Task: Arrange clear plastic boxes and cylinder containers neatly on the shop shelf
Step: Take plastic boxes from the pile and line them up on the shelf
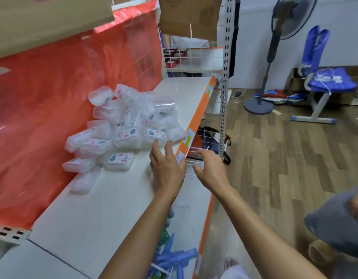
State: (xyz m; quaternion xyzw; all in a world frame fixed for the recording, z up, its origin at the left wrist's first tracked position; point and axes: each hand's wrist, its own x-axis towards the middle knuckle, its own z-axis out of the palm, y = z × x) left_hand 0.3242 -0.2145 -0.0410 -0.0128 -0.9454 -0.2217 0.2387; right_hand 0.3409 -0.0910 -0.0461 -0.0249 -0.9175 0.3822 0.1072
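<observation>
A loose heap of clear plastic boxes with small labels lies on the white shelf, against the red back panel. A clear cylinder container lies on its side at the heap's far right. My left hand hovers over the shelf's front edge, just short of the nearest boxes, its fingers spread and holding nothing. Beyond the orange shelf edge, my right hand has its fingers around a white wire rack piece.
The red panel backs the shelf. A perforated metal upright stands at the shelf's right end. Blue items hang below the shelf front. A standing fan, a blue chair and another person occupy the wooden floor.
</observation>
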